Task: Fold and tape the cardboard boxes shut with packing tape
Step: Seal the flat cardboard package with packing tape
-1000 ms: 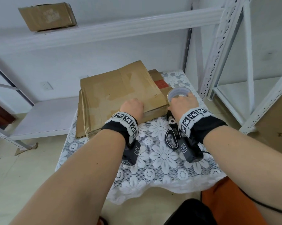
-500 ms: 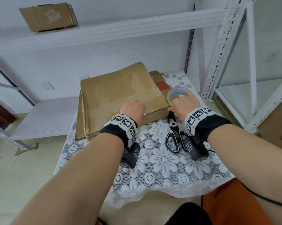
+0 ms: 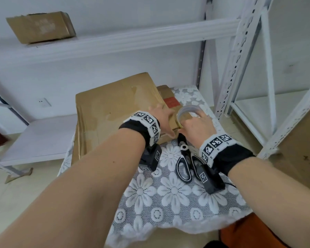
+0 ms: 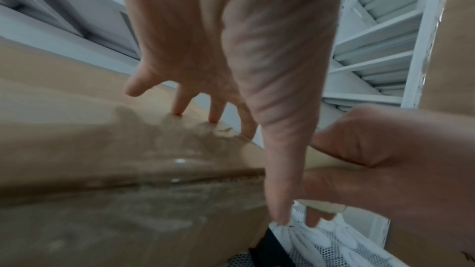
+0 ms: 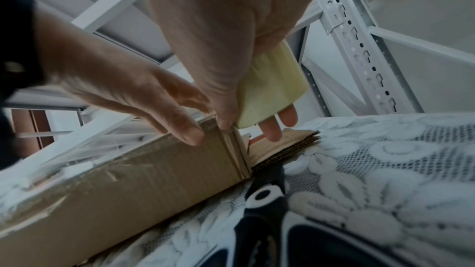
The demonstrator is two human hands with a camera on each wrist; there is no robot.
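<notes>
A flat brown cardboard box with clear tape along its near edge lies on the lace-covered table. My left hand rests on the box's near right corner with straight, spread fingers touching the top and the thumb hanging over the edge. My right hand grips the packing tape roll just off that corner. In the right wrist view its thumb presses tape from the roll onto the corner of the box, beside my left hand.
Black scissors lie on the cloth under my right wrist. More flattened cardboard with a red label lies under the box. Another box sits on the upper shelf. White shelving uprights and a brown panel stand at the right.
My left hand slid right along the box's near edge to the corner and its fingers straightened. The right hand with the tape roll stayed at that corner.
</notes>
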